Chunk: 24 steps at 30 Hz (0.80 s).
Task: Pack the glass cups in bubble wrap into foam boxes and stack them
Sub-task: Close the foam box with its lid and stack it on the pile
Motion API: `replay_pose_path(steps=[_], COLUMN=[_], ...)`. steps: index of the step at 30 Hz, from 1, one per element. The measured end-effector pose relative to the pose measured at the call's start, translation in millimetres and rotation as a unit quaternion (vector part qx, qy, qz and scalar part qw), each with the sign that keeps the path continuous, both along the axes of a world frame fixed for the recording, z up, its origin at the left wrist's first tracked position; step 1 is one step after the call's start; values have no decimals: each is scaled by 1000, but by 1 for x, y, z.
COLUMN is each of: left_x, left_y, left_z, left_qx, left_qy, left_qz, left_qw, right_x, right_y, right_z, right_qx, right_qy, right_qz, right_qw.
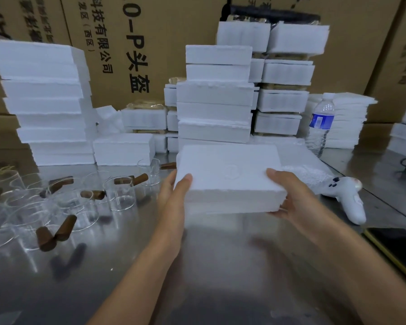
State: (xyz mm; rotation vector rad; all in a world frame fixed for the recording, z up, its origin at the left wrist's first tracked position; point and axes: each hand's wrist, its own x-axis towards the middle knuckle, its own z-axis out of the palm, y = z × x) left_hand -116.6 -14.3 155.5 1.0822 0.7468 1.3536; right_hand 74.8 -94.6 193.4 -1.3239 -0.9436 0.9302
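Cardboard cartons back a steel table (220, 259). My left hand (174, 198) and right hand (288, 200) grip the closed foam box (230, 179) by its short ends, thumbs on top, in front of the finished stacks (213, 109). I judge it light and stiff but crumbly, so squeeze gently. Bare glass cups (120, 195) stand at the left.

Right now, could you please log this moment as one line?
foam box: closed, held over table | left hand: grips left end | right hand: grips right end | glass cups: unpacked, table left
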Motion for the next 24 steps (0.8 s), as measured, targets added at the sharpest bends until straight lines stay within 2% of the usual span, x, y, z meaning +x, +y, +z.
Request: replay_pose_path(steps=[3,5,10,13,16,19,24], left_x=[-1,-2,-5,-6,-11,-24,-43], left_y=[1,2,2,4,7,14,32], left_z=[0,-3,1,3,0,-9,-20], left_qx=[10,9,33,-17,-51,-40,-46], left_qy=[-20,-31,-77,-113,-25,48,48], left_qz=[-8,-7,-64,-74,-83,-93,-90], left_qw=[1000,999,994,991,995,994,994], right_x=[1,0,1,2,2,2,-7], right_y=[-2,-2,-1,-3,-2,8,49], right_z=[10,14,30,53,92,141,211], right_qx=[-31,-36,8,47,109,150,138], right_qy=[-59,-66,-15,28,103,117,87], right_qz=[7,10,-13,-21,-33,-39,-68], right_qw=[998,997,1000,998,988,981,984])
